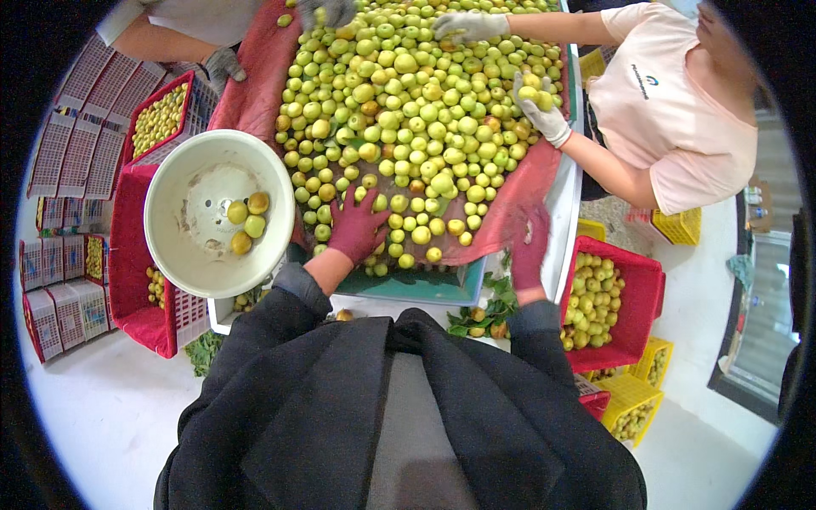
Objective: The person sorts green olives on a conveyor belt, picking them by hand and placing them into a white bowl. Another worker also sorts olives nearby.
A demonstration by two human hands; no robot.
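Observation:
My left hand [357, 226], in a dark red glove, lies palm down with fingers spread over the near left part of a heap of small round green-yellow fruits [421, 111]. What lies under its palm is hidden. At the right rim of the sorting table [569, 185], my right hand [530, 248], gloved alike, is beside the red cloth [513, 204]. It is slightly blurred, and whether its fingers pinch the cloth cannot be told. Left of my left hand stands a white plastic basin [191, 159] with several yellowish, brown-marked fruits [245, 223] inside.
A co-worker's gloved hand [542, 111] holds several fruits at right; their other hand [472, 27] reaches over the heap. Another person's grey glove [223, 67] is at upper left. Red-lined crates [637, 306] flank the table; yellow crates [631, 389] stand lower right. Leaves [488, 312] lie near my right wrist.

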